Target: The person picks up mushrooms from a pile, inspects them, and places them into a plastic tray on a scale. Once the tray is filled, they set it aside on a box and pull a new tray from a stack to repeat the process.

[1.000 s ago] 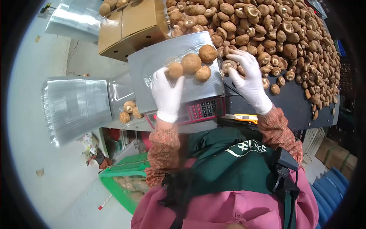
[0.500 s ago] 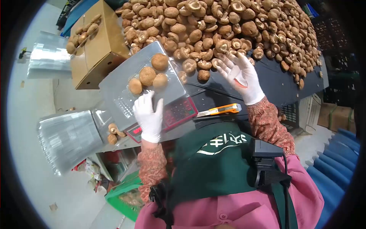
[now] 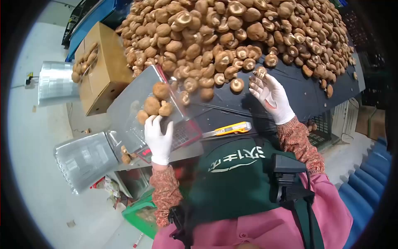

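Note:
My left hand (image 3: 158, 139), in a white glove, is open over the near part of the scale's clear tray (image 3: 118, 106), thumb apart from the fingers. Just beyond its fingertips several brown mushrooms (image 3: 152, 106) lie on the tray. One of them, a smaller mushroom (image 3: 165, 108), shows its pale stem side. The red-framed keypad (image 3: 181, 135) is beside this hand. My right hand (image 3: 271, 99), also gloved, is palm up over the dark table, its curled fingertips closed on a mushroom (image 3: 260, 72). A lone mushroom (image 3: 237, 85) lies to its left.
A big mushroom heap (image 3: 232, 33) spreads across the back of the table (image 3: 298, 91). An orange cutter knife (image 3: 228, 129) lies near the front edge. At the left are a cardboard box (image 3: 99, 62) and stacked clear trays (image 3: 87, 159). A green crate (image 3: 139, 220) stands below.
My right hand has drawn back from the heap, with a mushroom now at its fingertips. One mushroom on the tray now shows its stem side. The view has shifted slightly.

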Motion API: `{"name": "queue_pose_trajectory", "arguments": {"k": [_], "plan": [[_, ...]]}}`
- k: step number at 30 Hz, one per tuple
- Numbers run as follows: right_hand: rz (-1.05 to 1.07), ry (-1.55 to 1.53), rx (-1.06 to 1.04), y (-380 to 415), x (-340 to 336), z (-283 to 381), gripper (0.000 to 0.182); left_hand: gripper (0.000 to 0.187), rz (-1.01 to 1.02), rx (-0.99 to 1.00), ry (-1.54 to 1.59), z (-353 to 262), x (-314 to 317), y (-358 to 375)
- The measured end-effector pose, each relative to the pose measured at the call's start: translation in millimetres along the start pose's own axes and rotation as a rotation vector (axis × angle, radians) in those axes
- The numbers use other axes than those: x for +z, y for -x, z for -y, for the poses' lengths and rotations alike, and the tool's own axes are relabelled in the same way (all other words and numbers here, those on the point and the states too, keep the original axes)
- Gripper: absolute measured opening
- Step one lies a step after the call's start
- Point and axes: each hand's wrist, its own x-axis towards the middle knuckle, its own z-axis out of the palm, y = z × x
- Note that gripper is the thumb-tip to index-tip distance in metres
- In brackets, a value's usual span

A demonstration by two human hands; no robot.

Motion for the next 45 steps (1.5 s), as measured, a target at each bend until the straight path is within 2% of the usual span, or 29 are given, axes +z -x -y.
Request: {"name": "queue_pose_trajectory", "arguments": {"k": [5,9,10,11,13,14,15,17,18,19,21,27,28,29,30,31,32,33,36,37,39,42,45], "plan": [[-0.061,0.24,-0.081,-8,-8,13,0.035,0.042,0.005,-0.022,-0.082,4,10,-3],[-0.134,0.581,-0.121,-24,15,14,0.036,0.045,0.018,-0.048,-0.085,4,8,-3],[-0.076,0.635,-0.209,-33,18,15,0.032,0.045,0.025,-0.048,-0.081,5,7,-4],[-0.113,0.746,-0.257,-42,22,20,0.029,0.045,0.033,-0.049,-0.078,5,6,-3],[-0.244,1.217,-0.583,-70,20,30,0.029,0.043,0.055,-0.113,0.003,-4,-3,-5],[-0.247,1.482,-0.915,-80,23,39,0.033,0.043,0.043,-0.152,0.033,-8,-6,-3],[-0.316,1.79,-1.051,-91,24,52,0.04,0.043,0.027,-0.192,0.064,-13,-10,-1],[-0.308,2.076,-1.196,-107,29,74,0.049,0.043,-0.047,-0.151,0.013,-26,-15,0],[-0.312,2.244,-1.136,-113,33,81,0.053,0.042,-0.07,-0.179,0.043,-32,-15,0],[-0.255,2.35,-1.231,-123,24,88,0.054,0.042,-0.091,-0.207,0.073,-37,-13,0],[-0.189,2.406,-1.3,-136,13,95,0.054,0.042,-0.092,-0.177,0.108,-49,-6,-5],[-0.103,2.257,-1.372,-120,2,102,0.048,0.039,-0.054,-0.042,0.143,-90,7,-20],[-0.094,2.257,-1.343,-115,-10,104,0.042,0.036,-0.05,-0.016,0.198,-94,12,-20],[-0.061,2.469,-1.033,-84,22,110,0.038,0.033,-0.056,0.062,0.207,-93,17,-19],[-0.028,2.302,-1.142,-81,4,111,0.034,0.034,-0.098,0.09,0.216,-90,30,-15],[-0.084,2.114,-1.296,-81,-13,106,0.032,0.036,-0.038,0.071,0.205,-94,36,-19],[-0.089,2.085,-1.219,-68,-14,105,0.032,0.036,-0.062,0.145,0.232,-91,47,-16],[-0.148,1.981,-1.255,-52,-9,103,0.036,0.036,-0.066,0.208,0.248,-92,58,-21],[-0.298,1.948,-1.15,-29,-47,81,0.042,0.028,0.08,0.175,0.438,-133,75,-31],[-0.309,1.99,-1.136,-23,-60,74,0.044,0.041,0.163,0.146,0.494,-127,109,-23],[-0.296,1.975,-1.137,-15,-75,60,0.048,0.046,0.33,0.197,0.59,-148,125,-26],[-0.357,1.946,-1.08,-15,-71,49,0.046,0.053,0.49,0.359,0.505,-164,150,-14],[-0.461,1.776,-1.234,-19,-61,46,0.044,0.056,0.587,0.401,0.459,-173,152,-6]]}}
